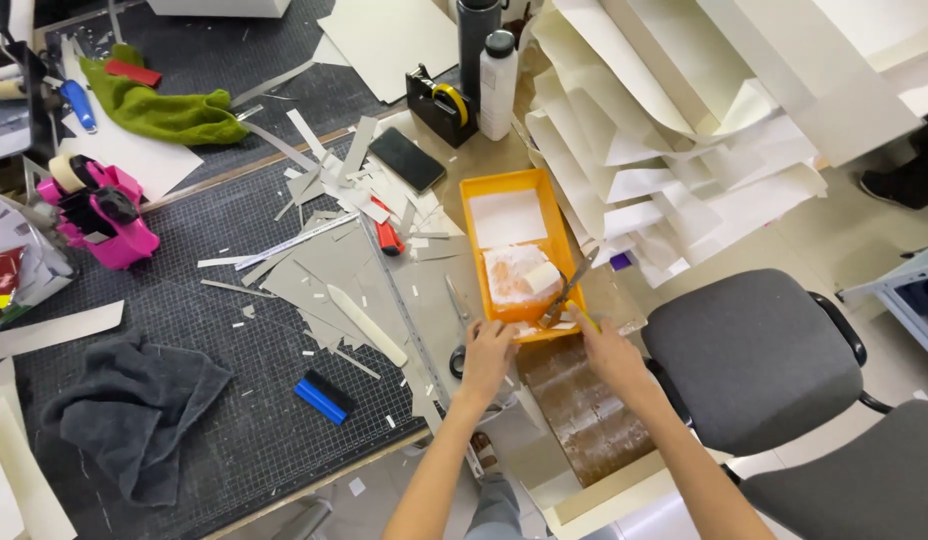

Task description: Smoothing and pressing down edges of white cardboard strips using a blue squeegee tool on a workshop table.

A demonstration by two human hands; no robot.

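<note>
My left hand [487,358] rests against the near edge of an orange tray [556,226] on the table, fingers curled on its rim. Beside it, my right hand [609,352] grips the handle of a brush [567,291] whose head reaches into the tray. The tray holds a white sheet at its far end and a pale, paste-smeared patch with a small block at its near end. A brown glue-stained board [585,411] lies under both hands.
Scissors [456,311], a bone folder [368,326], a steel ruler and grey card scraps lie left on the cutting mat [234,400]. A blue block [322,398], grey cloth, pink tape dispenser, phone and bottles are around. Stacked cream sheets and a grey chair [749,360] stand right.
</note>
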